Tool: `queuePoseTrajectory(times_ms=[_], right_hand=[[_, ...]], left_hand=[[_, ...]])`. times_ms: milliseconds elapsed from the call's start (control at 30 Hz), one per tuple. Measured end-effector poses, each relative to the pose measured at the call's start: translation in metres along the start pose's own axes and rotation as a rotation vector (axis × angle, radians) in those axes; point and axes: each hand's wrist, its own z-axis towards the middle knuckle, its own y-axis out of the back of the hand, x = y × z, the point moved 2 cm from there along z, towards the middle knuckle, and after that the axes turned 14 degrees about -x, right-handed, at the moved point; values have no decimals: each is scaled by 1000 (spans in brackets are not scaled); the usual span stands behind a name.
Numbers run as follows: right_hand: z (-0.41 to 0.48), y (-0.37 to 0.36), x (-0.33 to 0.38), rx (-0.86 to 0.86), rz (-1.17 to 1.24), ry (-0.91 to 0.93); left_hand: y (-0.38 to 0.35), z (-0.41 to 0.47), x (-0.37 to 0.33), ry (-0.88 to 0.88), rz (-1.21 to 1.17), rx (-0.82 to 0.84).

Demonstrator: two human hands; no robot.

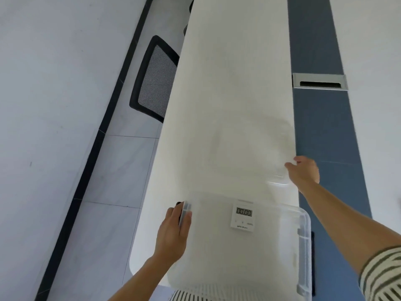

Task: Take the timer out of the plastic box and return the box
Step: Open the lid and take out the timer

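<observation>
Here the plastic box is gripped at both sides by the left hand and right hand, fingers closed on its rim, the timer between them not yet removed.

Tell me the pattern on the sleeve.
The sleeve has dark and white stripes, clearest in the head view.

The scene is bright, with soft and even light; its source does not show. Shadows are very weak. The white table is almost washed out, so its far end shows no texture. Motion blur smears the clear plastic box at the near edge and the right hand. The wide lens bends the straight table edges, mostly toward the frame sides.
</observation>
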Motion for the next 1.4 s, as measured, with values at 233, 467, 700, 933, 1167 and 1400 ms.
queuePoseTrajectory(times_ms=[233, 467, 700, 933, 1167, 1400], right_hand=[[-156, 69, 36, 22, 347, 483], [-203, -17, -14, 370, -450, 777], [-202, -38, -26, 249, -619, 741], [-207, -27, -38, 290, -526, 585], [-225, 42, -13, 372, 186, 187], [-263, 147, 30, 677, 847, -26]], left_hand=[[-2, 0, 7, -3, -73, -6], [-1, 0, 8, -9, -107, 1], [-1, 0, 10, 5, -134, 8], [1, 0, 9, 15, -138, 33], [16, 5, -4, -42, -15, 36], [94, -13, -93, -314, -425, 116]])
